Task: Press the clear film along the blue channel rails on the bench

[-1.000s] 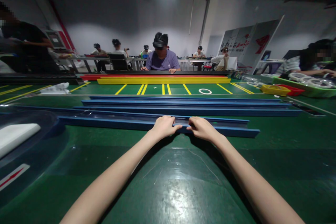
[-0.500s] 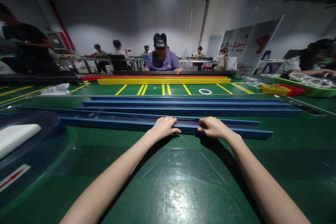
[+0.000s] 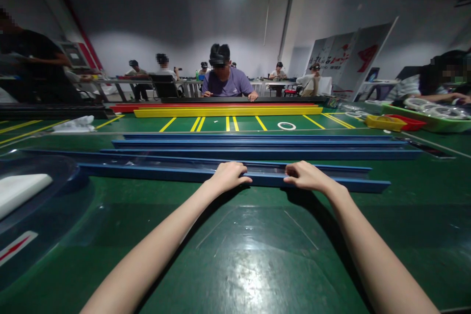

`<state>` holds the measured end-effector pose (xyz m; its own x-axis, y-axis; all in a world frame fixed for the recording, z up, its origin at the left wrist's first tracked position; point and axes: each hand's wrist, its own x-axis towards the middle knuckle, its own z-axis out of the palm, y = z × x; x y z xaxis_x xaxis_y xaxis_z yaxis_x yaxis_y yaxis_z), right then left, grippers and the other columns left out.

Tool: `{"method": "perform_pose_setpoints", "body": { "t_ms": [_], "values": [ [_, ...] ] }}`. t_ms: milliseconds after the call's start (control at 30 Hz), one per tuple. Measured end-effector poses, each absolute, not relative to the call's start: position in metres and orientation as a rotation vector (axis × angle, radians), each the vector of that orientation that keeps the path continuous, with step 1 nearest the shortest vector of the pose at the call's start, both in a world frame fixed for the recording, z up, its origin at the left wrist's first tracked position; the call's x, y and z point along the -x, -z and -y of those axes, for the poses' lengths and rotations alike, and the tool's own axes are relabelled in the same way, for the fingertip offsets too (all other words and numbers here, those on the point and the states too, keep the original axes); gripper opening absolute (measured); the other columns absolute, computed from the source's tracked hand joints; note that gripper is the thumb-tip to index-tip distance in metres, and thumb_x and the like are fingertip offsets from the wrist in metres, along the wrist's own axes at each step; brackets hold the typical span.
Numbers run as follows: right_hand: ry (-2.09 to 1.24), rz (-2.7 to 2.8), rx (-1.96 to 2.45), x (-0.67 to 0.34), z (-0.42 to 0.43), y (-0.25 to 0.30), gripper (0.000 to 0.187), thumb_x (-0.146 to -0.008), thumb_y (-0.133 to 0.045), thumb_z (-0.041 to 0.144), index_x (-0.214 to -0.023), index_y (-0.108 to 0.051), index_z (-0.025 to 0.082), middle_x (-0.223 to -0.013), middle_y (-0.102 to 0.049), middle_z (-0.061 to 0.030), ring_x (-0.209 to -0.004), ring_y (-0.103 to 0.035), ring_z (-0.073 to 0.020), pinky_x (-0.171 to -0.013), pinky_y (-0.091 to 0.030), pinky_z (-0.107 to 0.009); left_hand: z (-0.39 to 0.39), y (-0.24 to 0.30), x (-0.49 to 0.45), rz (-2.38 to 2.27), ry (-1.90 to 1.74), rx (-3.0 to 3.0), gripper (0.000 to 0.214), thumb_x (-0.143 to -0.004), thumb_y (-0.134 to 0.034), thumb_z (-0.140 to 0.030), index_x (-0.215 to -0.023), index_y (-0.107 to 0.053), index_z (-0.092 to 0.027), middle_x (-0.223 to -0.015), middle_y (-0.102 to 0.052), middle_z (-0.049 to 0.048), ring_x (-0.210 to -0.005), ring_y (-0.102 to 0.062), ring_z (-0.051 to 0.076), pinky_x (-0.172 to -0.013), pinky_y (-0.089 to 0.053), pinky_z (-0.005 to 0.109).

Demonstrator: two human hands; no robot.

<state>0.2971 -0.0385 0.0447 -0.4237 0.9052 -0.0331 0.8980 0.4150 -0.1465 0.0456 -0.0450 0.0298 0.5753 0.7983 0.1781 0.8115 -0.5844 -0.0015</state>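
A long blue U-shaped channel (image 3: 136,171) lies open side up across the green table in front of me, its right end slightly nearer to me. My left hand (image 3: 228,175) grips its near wall around the middle, fingers over the top edge and thumb outside. Farther right, my right hand (image 3: 306,175) is curled over the same wall in a similar pinch; its fingertips are partly hidden inside the channel. Just beyond lie more blue channels (image 3: 265,153), side by side.
Clear plastic with a white block (image 3: 22,191) sits at left. Yellow channels (image 3: 228,112) and red ones lie farther back, before a person in purple (image 3: 230,83). A white ring (image 3: 286,126) rests on the table. At right are a green tray (image 3: 434,120), yellow and red containers, and a phone (image 3: 430,150).
The nearest blue channel has shifted slightly to the right. My right hand has moved a little right, widening the gap between my hands; the left has stayed nearly in place.
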Motion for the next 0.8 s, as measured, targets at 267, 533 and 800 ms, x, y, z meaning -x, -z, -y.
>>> {"method": "perform_pose_setpoints", "body": {
  "t_ms": [267, 533, 800],
  "values": [
    [-0.266, 2.601, 1.648, -0.2989, 0.037, -0.0429, 0.023, -0.071, -0.047, 0.039, -0.072, -0.056, 0.018, -0.067, -0.061, -0.0039, -0.057, -0.051, -0.0128, -0.05, -0.029, -0.021, 0.0447, -0.0314, -0.0461, 1.415, 0.206, 2.705, 0.037, -0.081, -0.041, -0.051, -0.078, -0.062, -0.02, -0.086, -0.062, 0.0022, -0.081, -0.058, 0.018, -0.057, -0.038, 0.021],
    [-0.3, 2.615, 1.666, -0.2998, 0.0347, -0.0429, 0.027, -0.071, -0.047, 0.041, -0.074, -0.058, 0.017, -0.068, -0.062, -0.0048, -0.059, -0.052, -0.0137, -0.051, -0.029, -0.022, 0.0446, -0.0321, -0.0459, 1.529, 0.197, 2.71, 0.039, -0.079, -0.042, -0.054, -0.086, -0.063, -0.022, -0.088, -0.063, 0.003, -0.083, -0.058, 0.02, -0.061, -0.04, 0.022],
    [-0.274, 2.608, 1.67, -0.3009, 0.0339, -0.0417, 0.029, -0.071, -0.047, 0.043, -0.075, -0.059, 0.017, -0.069, -0.063, -0.0051, -0.06, -0.053, -0.0144, -0.052, -0.029, -0.022, 0.0431, -0.0307, -0.046, 1.608, 0.219, 2.72, 0.041, -0.077, -0.043, -0.056, -0.095, -0.06, -0.023, -0.095, -0.064, 0.0034, -0.089, -0.058, 0.022, -0.069, -0.043, 0.026]
  ]
}}
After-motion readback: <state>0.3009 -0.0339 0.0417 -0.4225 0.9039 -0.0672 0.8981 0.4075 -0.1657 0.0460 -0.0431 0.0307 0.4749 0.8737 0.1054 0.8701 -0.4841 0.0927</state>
